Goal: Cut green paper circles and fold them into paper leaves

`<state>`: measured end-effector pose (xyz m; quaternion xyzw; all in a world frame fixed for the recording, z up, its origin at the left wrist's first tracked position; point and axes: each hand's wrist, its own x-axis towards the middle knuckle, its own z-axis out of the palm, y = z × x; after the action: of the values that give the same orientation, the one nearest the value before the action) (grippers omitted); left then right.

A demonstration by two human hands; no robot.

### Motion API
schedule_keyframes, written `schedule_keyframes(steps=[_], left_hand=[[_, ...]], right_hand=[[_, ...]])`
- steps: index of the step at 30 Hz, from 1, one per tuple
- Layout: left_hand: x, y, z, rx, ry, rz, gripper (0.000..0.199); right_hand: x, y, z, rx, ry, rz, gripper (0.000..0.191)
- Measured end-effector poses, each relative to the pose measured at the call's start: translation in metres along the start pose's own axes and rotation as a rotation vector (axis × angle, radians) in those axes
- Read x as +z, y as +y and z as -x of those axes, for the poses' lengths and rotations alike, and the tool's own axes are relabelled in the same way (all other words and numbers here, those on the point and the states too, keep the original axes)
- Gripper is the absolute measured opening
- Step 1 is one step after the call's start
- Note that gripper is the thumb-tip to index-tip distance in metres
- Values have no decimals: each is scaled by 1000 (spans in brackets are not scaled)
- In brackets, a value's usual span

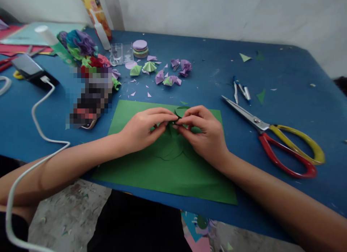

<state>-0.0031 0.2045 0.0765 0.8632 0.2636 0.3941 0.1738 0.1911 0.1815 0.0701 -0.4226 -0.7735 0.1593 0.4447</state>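
Observation:
Over a large green paper sheet (162,176), my left hand (143,131) and my right hand (204,132) meet fingertip to fingertip. Both pinch a small dark green paper piece (182,109), whose curved upper part shows between them. Fingers cover its lower part, so its full shape is hidden. Curved lines show on the sheet just below the hands; whether they are cuts or drawn marks I cannot tell. To the right of the sheet lie large scissors (257,120) with one red and one yellow handle, blades apart, touched by neither hand.
Behind the sheet sit folded purple and green paper pieces (185,67), a stack of paper circles (140,48) and a clear plastic box (116,55). A phone (94,100), a white cable (35,114) and a glue bottle (101,35) are leftward. A compass (241,90) lies behind the scissors.

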Motion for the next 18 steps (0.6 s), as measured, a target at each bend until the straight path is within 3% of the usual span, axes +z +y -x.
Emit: schedule_keyframes(steps=[9, 18], left_hand=[[0, 6, 0, -79, -69, 17, 23], [-2, 8, -3, -186, -56, 67, 18]], right_hand=[[2, -6, 3, 154, -4, -112, 10], [3, -9, 6, 98, 27, -59, 13]])
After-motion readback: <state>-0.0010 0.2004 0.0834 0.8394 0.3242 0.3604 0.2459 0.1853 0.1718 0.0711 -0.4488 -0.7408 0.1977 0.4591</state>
